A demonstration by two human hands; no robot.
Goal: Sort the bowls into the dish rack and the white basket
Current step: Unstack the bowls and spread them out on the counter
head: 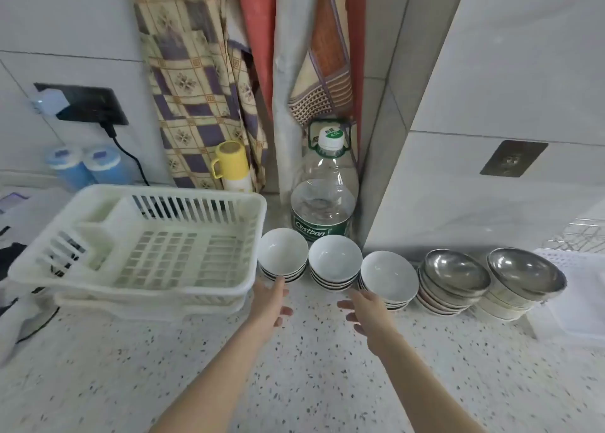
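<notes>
A: On the speckled terrazzo surface (311,367), seen from the head camera, five stacks of bowls stand in a row along the back wall. From left: three stacks of white ceramic bowls (283,256), (334,262), (388,277), then two stacks of steel bowls (455,274), (523,277).

B: Where do they go?

A: A cream plastic dish rack (140,246) sits at the left, just beside the first white stack; nothing lies in it. At the far right edge is a pale basket-like container (576,301), partly cut off; I cannot tell if it is the white basket.

B: And the hands?

A: Both reach forward, bare. The left hand (270,301) has its fingers spread and loose, fingertips at the base of the leftmost white stack, holding nothing. The right hand (368,311) is also spread, close against the third white stack, with no grip closed on anything.

B: Why lined up like that?

A: Probably grouped by material, so each kind goes to one container. Sorting looks not yet begun. A large water bottle (324,197) and a yellow flask (232,167) stand behind.
</notes>
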